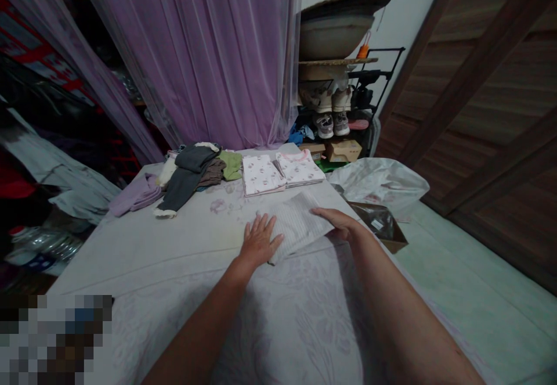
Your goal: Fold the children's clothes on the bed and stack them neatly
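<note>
— On the floral sheet (304, 321), what is being handled?
— A pale striped cloth (298, 222), laid flat between the arms.
— How is it touched?
— Its left edge is overlapped by the left hand (260, 240), fingers spread. Its right edge is met by the right hand (342, 222); whether it is pinched cannot be told.
— And beyond?
— Folded printed clothes (262, 175) are set just behind, with a dark garment (187, 173) heaped on others farther left. The far edge is flanked by a purple curtain (209, 54).
</note>
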The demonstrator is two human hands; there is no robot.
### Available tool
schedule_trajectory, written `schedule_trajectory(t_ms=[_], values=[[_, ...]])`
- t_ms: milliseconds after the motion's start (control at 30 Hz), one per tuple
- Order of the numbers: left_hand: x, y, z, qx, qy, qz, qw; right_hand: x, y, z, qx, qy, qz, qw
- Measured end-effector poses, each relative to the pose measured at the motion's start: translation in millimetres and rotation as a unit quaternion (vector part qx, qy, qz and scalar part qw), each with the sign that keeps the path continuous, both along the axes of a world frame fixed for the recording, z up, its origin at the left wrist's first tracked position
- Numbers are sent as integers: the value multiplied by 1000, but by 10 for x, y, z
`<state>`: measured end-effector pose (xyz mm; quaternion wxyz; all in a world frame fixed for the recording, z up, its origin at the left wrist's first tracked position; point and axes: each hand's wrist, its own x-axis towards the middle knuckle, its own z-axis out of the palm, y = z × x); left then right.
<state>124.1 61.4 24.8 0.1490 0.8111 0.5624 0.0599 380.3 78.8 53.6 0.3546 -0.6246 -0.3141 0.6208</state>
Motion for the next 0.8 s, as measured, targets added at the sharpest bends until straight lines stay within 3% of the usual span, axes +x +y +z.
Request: schedule_trajectory(t_ms=[167, 333, 467, 600, 800], values=[[-149, 35, -166, 34, -82, -5, 996, -35, -1, 89, 29, 18, -16, 999], [-592, -6, -364, 148, -162, 15, 976, -132, -30, 478, 95, 74, 10, 993], [-1233, 10, -373, 197, -124, 57, 971, -261, -2, 743, 129, 141, -34, 981], [-1738, 24, -364, 206, -45, 132, 969, -470, 182, 861, 137, 196, -91, 967], [-1709, -54, -357, 184, 30, 150, 971, -871, 817, 1251, 197, 321, -163, 912]])
